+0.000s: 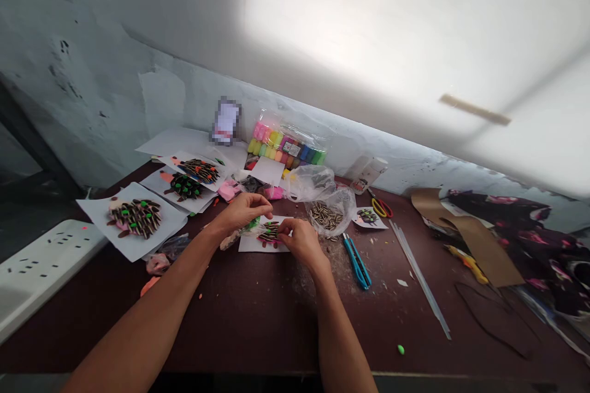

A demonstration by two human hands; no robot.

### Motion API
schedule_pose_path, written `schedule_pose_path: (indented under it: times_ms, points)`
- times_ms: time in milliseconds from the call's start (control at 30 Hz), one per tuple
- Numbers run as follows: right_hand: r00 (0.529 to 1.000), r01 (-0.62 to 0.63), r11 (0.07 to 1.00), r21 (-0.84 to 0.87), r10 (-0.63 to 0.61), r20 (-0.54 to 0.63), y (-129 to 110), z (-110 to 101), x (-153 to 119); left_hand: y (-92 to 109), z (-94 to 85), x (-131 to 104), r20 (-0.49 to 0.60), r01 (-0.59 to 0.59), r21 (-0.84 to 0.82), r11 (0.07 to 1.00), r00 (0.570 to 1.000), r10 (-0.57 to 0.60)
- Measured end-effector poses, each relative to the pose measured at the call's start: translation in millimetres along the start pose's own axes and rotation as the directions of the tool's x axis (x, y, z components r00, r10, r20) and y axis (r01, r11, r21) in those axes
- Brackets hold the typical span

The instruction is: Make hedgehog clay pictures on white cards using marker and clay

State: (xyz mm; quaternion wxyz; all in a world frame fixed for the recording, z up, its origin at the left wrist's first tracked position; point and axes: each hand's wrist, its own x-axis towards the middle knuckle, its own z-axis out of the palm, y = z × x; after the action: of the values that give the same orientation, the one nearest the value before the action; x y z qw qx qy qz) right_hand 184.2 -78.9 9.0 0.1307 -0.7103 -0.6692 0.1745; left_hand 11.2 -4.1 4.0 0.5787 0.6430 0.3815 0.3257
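Observation:
A white card (246, 243) lies in front of me, bearing a half-covered hedgehog figure (269, 233) of striped seeds with green bits. My right hand (299, 242) is pinched at the figure's right side, and anything between its fingertips is too small to make out. Over the card's upper left, my left hand (246, 210) has its thumb and fingers drawn together; what they hold, if anything, cannot be seen. Just below it sits green clay (253, 223) in clear plastic. To the right of my hands, striped seeds (325, 216) fill an open plastic bag (346, 207).
Seed hedgehogs on paper (138, 218) lie at left near a white power strip (50, 258). Coloured clay packs (290, 146) lean on the wall. Rightward are a blue utility knife (356, 263), scissors (381, 207), glue sticks (421, 282) and a yellow glue gun (468, 263).

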Motion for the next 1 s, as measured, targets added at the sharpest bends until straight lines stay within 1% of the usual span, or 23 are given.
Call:
schedule_pose_path:
  times_ms: [400, 733, 1000]
  points:
    - [1.000, -0.010, 0.999, 0.030, 0.010, -0.025, 1.5, 3.1, 1.2, -2.4, 0.1, 0.9, 0.008, 0.007, -0.014, 1.000, 1.000, -0.007]
    - [1.000, -0.010, 1.000, -0.003, 0.010, -0.021, -0.4, 3.0, 0.5, 0.2, 0.0, 0.1, 0.016, 0.013, 0.001, 1.000, 1.000, -0.013]
    - [1.000, 0.023, 0.999, 0.025, -0.022, -0.011, 4.0, -0.2, 1.4, -2.4, 0.0, 0.4, 0.008, 0.011, 0.004, 1.000, 1.000, -0.011]
